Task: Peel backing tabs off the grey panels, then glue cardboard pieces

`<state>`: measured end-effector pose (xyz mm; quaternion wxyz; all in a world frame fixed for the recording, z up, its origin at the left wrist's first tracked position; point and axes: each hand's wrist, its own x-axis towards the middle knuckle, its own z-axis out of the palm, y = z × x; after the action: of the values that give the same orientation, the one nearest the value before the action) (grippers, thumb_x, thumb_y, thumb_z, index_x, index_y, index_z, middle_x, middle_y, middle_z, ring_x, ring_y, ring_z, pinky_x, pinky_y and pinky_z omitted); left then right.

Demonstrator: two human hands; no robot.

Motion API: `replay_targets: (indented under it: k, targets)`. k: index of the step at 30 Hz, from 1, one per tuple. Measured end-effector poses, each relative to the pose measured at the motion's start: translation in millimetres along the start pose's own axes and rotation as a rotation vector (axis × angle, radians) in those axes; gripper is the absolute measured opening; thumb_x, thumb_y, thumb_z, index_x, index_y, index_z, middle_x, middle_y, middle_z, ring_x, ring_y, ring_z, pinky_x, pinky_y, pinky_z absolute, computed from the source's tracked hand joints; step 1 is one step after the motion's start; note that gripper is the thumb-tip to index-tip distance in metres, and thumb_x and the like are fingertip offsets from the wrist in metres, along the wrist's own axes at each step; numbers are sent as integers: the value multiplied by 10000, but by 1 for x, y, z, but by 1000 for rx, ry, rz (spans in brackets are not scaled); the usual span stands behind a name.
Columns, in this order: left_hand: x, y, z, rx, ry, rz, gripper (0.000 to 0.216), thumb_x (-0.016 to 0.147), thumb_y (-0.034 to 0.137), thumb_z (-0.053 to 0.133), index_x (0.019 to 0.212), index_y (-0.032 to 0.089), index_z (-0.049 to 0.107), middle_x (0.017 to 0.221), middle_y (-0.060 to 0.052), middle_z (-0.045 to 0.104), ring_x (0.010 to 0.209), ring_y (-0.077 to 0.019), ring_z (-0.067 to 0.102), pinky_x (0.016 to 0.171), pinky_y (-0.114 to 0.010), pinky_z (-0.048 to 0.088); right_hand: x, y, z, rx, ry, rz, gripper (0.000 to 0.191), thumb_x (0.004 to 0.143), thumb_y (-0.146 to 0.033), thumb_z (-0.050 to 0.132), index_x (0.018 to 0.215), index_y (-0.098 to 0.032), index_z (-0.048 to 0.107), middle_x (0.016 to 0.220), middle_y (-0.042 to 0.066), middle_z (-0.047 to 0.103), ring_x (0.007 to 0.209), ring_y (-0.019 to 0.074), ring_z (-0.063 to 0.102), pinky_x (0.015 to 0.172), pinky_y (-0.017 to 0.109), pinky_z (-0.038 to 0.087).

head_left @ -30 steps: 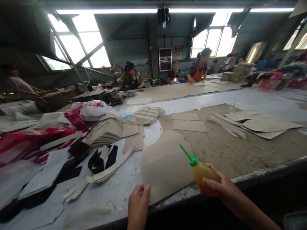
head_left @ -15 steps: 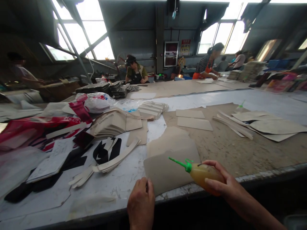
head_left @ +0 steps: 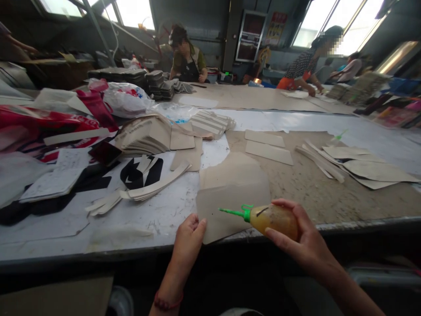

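Note:
My right hand (head_left: 304,239) is closed round a squeeze bottle (head_left: 268,217) of amber liquid with a green nozzle. The bottle lies almost level, its tip pointing left over a beige cut sheet (head_left: 230,197) at the table's near edge. My left hand (head_left: 187,241) pinches the near left corner of that sheet, thumb on top. A red band shows on my left wrist.
The long worktable (head_left: 158,219) carries stacks of beige cut pieces (head_left: 144,136), curved strips (head_left: 154,186), black pieces (head_left: 138,171) and red-and-white plastic bags (head_left: 49,118) on the left. More beige panels (head_left: 362,164) lie right. Two other people (head_left: 186,57) work at the far side.
The view has dropped toward the table's near edge. The bottle has tipped from nozzle-up to nearly level, pointing left. My left hand has shifted onto the sheet's corner.

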<state>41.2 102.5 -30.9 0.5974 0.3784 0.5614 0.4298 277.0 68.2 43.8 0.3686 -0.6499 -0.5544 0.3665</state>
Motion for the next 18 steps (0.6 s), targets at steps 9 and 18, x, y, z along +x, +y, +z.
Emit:
replay_targets:
  k: [9, 18]
  targets:
    - [1, -8, -7, -44, -53, 1, 283, 750, 417, 567, 867, 160, 561, 752, -28, 683, 650, -158, 597, 609, -263, 452, 7, 0, 24, -295, 2, -389, 395, 807, -349, 632, 1145, -273, 443, 1055, 30, 506, 874, 167, 558, 787, 280, 497]
    - [5, -15, -10, -12, -63, 28, 257, 788, 418, 536, 862, 173, 555, 803, -39, 673, 711, -183, 597, 653, -301, 460, 7, -9, 31, -335, -76, -450, 321, 832, -278, 601, 1112, -251, 446, 1025, 28, 487, 858, 147, 538, 753, 241, 477]
